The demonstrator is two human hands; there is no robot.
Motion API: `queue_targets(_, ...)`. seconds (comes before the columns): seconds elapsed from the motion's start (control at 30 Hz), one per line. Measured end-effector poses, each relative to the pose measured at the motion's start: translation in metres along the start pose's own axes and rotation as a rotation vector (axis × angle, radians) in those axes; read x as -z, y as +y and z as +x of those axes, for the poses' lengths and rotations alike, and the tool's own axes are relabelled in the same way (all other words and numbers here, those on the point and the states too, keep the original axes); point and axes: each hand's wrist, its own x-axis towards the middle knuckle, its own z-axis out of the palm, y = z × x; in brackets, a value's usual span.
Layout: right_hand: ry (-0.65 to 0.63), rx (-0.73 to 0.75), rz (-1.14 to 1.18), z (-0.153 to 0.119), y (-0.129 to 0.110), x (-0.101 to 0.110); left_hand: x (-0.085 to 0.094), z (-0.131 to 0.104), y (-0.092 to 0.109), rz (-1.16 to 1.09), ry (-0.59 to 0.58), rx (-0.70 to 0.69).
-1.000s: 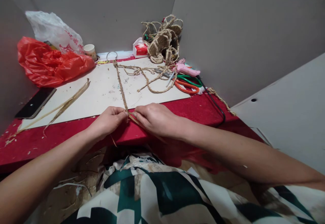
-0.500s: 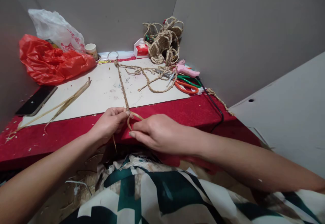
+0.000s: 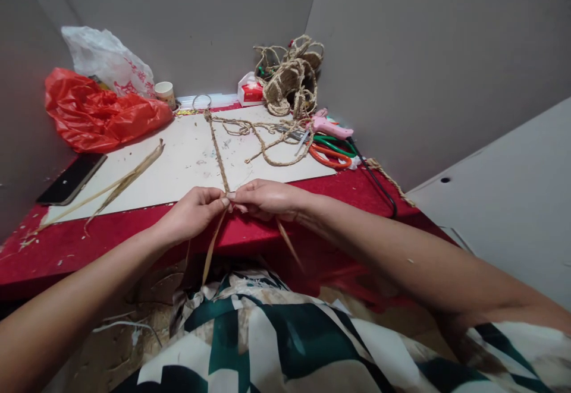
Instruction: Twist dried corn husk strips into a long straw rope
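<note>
Behind the far left of the white board we are seeing a crumpled red plastic bag lying in front of a white plastic bag; we are not making out what either is holding. Just beside them a paper cup is standing upright, its inside too small for us to read, and farther right a red-and-white box is sitting beside a heap of braided straw. Our forearms are reaching in from both sides, and our hands are meeting over the near edge of the board. Our left hand is pinching the near end of a braided cord between thumb and fingers, and our right hand is pinching at the same spot, its other fingers curling under. The cord is running straight away from our hands across the board to a knot. One flat strip is hanging below the pinch, and another strip is slanting down beneath our right hand
</note>
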Motion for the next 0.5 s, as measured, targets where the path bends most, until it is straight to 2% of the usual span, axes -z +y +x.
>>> queue_targets(0.1, 0.059, -0.022, 0.09, 0.001, 0.002, -0.003, 0.004, -0.003, 0.005, 0.362, 0.042, -0.096)
queue_targets(0.27, 0.245, 0.06, 0.116, -0.002, 0.006, -0.017, 0.001, -0.013, 0.013, 0.881, 0.071, -0.089)
queue_targets(0.4, 0.247, 0.078, 0.245, -0.005, 0.004, -0.03, -0.018, -0.021, 0.013, 1.235, 0.129, -0.037)
queue_targets(0.5, 0.25, 0.083, 0.277, -0.005, 0.003, -0.034, -0.039, -0.03, 0.01, 1.383, 0.075, -0.068)
